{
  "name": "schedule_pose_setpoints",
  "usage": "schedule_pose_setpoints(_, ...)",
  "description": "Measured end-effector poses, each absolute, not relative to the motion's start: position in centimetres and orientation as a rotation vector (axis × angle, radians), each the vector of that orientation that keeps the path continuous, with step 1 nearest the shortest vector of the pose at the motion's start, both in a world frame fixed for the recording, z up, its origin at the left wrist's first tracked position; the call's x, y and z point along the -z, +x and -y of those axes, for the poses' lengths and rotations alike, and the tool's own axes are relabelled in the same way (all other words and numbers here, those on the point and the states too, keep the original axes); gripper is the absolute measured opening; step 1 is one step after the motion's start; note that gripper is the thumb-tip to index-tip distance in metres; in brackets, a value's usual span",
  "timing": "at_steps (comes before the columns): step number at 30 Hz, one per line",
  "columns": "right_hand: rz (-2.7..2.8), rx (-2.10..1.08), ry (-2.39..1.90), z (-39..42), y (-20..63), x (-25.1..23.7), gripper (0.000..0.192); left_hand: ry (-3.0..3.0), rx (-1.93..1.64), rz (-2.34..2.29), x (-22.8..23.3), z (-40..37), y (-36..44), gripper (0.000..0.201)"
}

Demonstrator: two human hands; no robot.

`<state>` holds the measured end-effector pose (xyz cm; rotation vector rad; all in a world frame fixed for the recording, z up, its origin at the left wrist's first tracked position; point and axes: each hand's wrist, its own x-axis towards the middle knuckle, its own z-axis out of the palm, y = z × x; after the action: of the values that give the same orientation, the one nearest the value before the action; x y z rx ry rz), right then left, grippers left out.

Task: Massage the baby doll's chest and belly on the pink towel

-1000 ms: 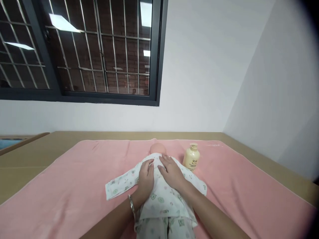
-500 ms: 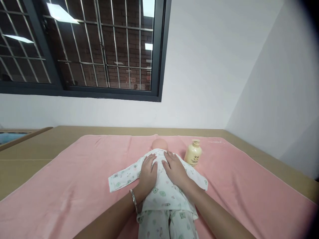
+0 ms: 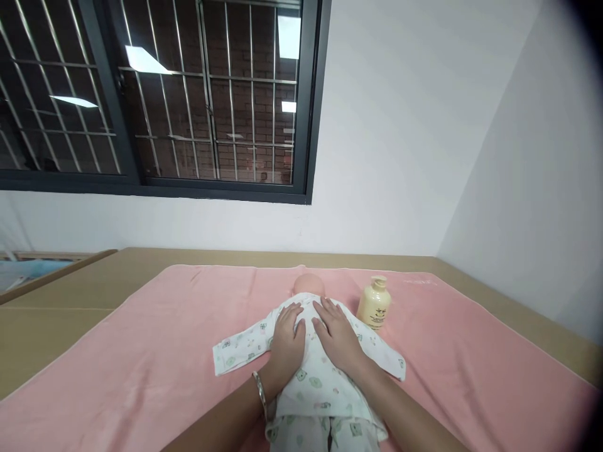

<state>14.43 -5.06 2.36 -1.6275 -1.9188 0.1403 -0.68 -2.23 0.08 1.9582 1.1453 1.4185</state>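
Doll (image 3: 308,285) lies on the pink towel (image 3: 141,351), dressed in a printed baby suit (image 3: 315,383), sleeves spread to both sides. Left hand (image 3: 286,339) and right hand (image 3: 340,339) lie flat and open on its upper torso, gripping nothing. Lotion bottle (image 3: 375,302) stands upright just beside the doll's head, cap on, untouched. Clothing is on and closed.

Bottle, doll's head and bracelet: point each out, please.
Bottle (image 3: 374,307), head view, on its label.
Doll's head (image 3: 308,285), head view, on its crown.
Bracelet (image 3: 259,390), head view, on the band at the left wrist.
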Motion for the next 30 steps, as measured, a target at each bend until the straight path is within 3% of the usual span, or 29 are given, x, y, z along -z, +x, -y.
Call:
schedule_pose_setpoints(7, 1.845, 0.105, -1.82, 6.2, 13.5, -2.1, 0.055, 2.054, -1.333, -1.247, 0.5, 1.8, -0.8, 0.048)
schedule_pose_setpoints(12, 1.903, 0.21, -1.832, 6.9, 12.6, -2.7, 0.049, 2.377, -1.148, -1.207, -0.2, 1.5, -1.2, 0.045)
schedule_pose_setpoints(20, 1.956, -0.093, -1.686, 4.8, 15.2, -2.2, 0.054, 2.827, -1.298, -1.26, -0.1, 2.3, -0.7, 0.035)
schedule_pose_setpoints(24, 2.102, -0.091, -1.57, 4.3, 16.7, -2.5, 0.059, 2.813, -1.338, -1.281, 0.1, 2.9, -0.4, 0.03)
schedule_pose_setpoints(30, 2.072, 0.115, -1.771, 6.7, 13.7, -3.7, 0.049, 2.529, -1.125, -1.36, -0.8, 1.5, -1.1, 0.041)
